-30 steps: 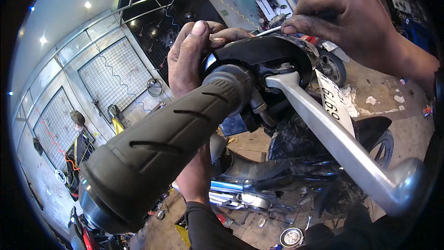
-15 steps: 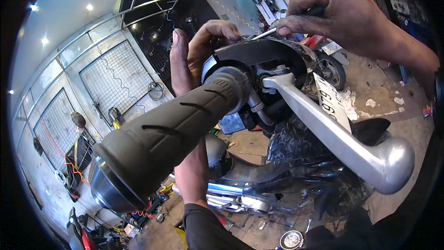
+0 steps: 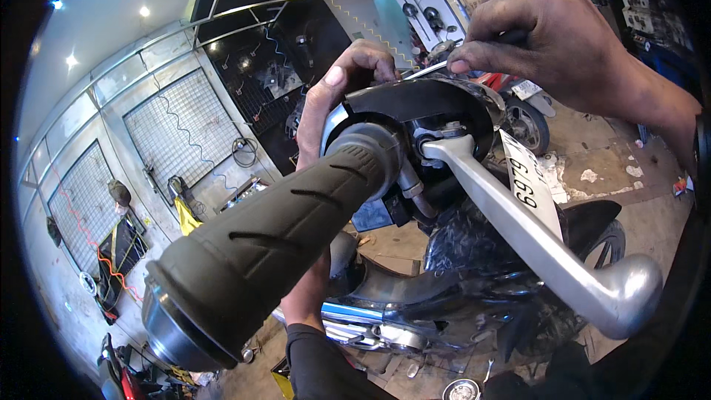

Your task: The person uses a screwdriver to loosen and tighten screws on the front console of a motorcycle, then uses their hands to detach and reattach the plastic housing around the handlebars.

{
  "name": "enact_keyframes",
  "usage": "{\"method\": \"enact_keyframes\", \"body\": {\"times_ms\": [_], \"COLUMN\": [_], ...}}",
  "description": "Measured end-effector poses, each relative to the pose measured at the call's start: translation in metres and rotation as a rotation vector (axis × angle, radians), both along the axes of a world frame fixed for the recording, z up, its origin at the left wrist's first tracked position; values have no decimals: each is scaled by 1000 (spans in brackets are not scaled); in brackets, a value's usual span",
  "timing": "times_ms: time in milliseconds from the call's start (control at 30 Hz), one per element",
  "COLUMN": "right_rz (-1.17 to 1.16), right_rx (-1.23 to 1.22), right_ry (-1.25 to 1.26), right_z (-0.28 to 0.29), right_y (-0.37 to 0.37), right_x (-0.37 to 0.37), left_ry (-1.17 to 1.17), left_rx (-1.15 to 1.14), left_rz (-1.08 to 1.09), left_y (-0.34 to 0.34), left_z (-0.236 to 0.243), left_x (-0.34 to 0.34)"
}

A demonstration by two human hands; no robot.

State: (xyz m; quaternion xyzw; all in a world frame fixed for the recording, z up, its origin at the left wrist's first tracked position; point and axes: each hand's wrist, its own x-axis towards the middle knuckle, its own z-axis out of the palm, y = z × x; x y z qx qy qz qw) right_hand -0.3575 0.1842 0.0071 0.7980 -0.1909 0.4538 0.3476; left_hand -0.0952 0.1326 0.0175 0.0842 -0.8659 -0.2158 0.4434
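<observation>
The left hand [image 3: 337, 100] grips the black switch housing [image 3: 415, 104] at the inner end of the grey handlebar grip [image 3: 274, 237]. The right hand [image 3: 555, 37] pinches a thin tool [image 3: 429, 68], probably a screwdriver, against the housing's top edge, above the silver brake lever [image 3: 533, 244].

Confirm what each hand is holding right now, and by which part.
Left hand grips the black switch housing at its far edge. Right hand pinches a thin metal tool by its upper end; the fingers hide the handle.
</observation>
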Motion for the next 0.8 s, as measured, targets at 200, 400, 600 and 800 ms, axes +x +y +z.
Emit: {"method": "enact_keyframes", "body": {"times_ms": [200,400,600,800], "right_rz": [48,-8,-20,-54], "right_rx": [75,-89,-18,-25], "right_ry": [131,145,176,168], "right_z": [12,15,22,20], "right_y": [-3,-4,1,8], "right_x": [3,0,-11,-3], "left_ry": [-33,5,-31,7], "left_rx": [-38,-32,89,-16], "left_rz": [-63,9,-132,-63], "left_y": [-8,-1,-7,-1], "left_z": [2,3,4,2], "left_x": [9,7,-5,6]}}
